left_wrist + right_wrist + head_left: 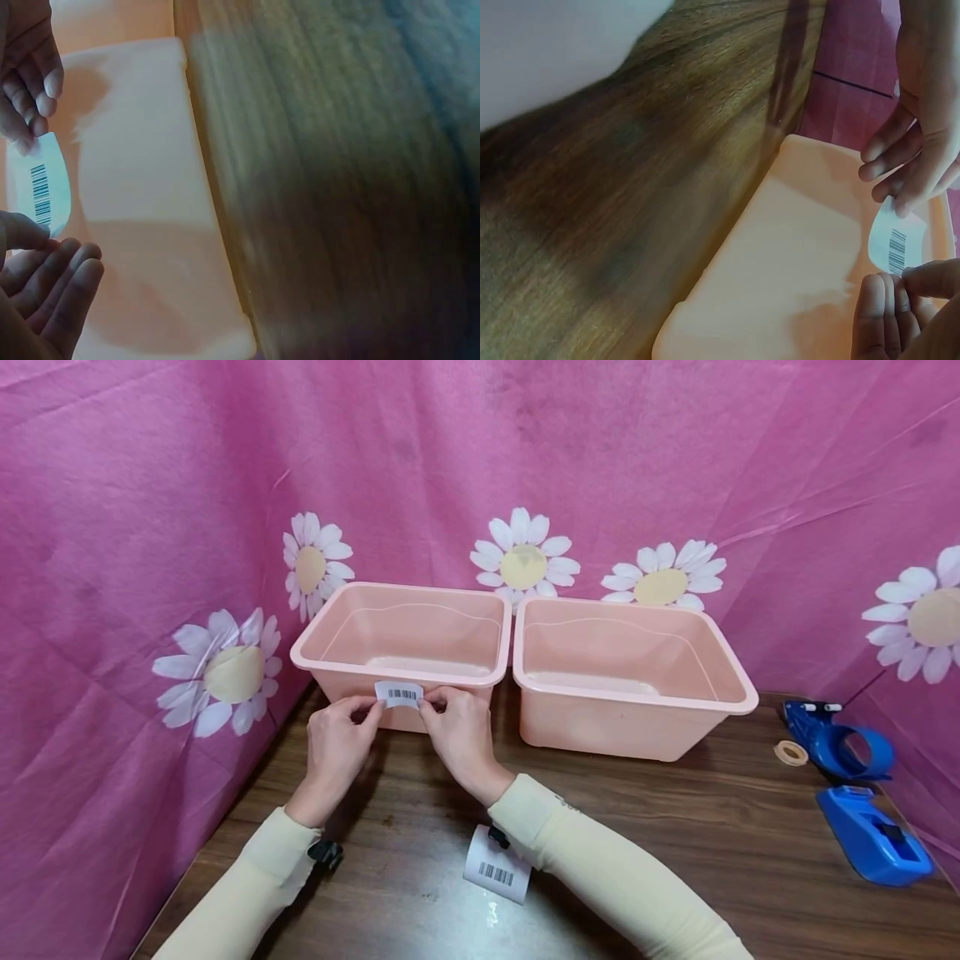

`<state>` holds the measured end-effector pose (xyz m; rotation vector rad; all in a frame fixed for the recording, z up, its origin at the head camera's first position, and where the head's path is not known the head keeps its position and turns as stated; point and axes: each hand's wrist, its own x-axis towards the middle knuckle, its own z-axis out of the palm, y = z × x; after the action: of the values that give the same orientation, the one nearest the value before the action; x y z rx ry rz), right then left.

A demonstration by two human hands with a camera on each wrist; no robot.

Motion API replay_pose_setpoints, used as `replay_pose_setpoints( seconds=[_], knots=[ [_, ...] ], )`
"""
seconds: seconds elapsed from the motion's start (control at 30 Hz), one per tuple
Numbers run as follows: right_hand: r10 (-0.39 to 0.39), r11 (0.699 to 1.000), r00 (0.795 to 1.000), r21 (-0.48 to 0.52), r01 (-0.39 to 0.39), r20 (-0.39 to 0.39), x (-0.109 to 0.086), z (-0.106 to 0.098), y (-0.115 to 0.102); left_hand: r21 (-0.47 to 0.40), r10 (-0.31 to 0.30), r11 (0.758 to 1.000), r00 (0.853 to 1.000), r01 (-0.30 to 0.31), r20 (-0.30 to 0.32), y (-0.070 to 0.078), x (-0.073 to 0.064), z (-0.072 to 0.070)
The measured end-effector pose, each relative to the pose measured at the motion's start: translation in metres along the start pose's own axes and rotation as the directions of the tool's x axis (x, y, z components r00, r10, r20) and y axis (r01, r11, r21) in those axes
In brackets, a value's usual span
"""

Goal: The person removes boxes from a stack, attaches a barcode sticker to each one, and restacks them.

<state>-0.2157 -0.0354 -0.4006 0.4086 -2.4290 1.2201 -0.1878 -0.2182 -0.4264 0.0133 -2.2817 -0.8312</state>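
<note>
A small white barcode label [399,694] is stretched between both hands just at the front wall of the left pink bin [405,720], below its rim. My left hand [339,745] pinches the label's left end between thumb and forefinger; my right hand [461,732] pinches its right end. In the left wrist view the label [46,184] bows slightly, its lower edge curving. The right wrist view shows the same label [894,240] against the bin wall [802,247]; whether it touches the wall I cannot tell.
A second pink bin [607,727] stands to the right. Another barcode label [497,867] lies on the wooden table [675,843], partly under the right sleeve. At the far right are two blue tape dispensers [873,843] and a small tape roll [791,752]. Pink floral cloth [420,468] hangs behind.
</note>
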Motion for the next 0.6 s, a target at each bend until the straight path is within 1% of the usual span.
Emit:
replay_pose_setpoints(
  seconds=[0.13, 0.23, 0.43, 0.6],
  knots=[
    [0.002, 1.0, 1.0, -0.004, -0.002, 0.005, 0.0001, 0.0005, 0.0001, 0.008, -0.018, 1.0, 0.999, 0.018, 0.031, 0.002, 0.0017, -0.0014],
    [-0.005, 1.0, 1.0, -0.002, 0.005, 0.007, 0.0, 0.0003, 0.001, 0.017, -0.02, 1.0, 0.999, 0.019, 0.049, 0.0031, 0.0029, -0.0021],
    [-0.004, 1.0, 1.0, -0.002, 0.004, 0.024, -0.0015, -0.001, 0.0012, 0.025, -0.027, 0.999, 0.998, 0.026, 0.059, 0.0031, 0.0051, -0.0026],
    [-0.005, 1.0, 0.999, 0.011, 0.005, 0.043, -0.0066, -0.0027, -0.0006, 0.041, -0.033, 0.999, 0.997, 0.03, 0.068, 0.0032, 0.0076, -0.0026]
  ],
)
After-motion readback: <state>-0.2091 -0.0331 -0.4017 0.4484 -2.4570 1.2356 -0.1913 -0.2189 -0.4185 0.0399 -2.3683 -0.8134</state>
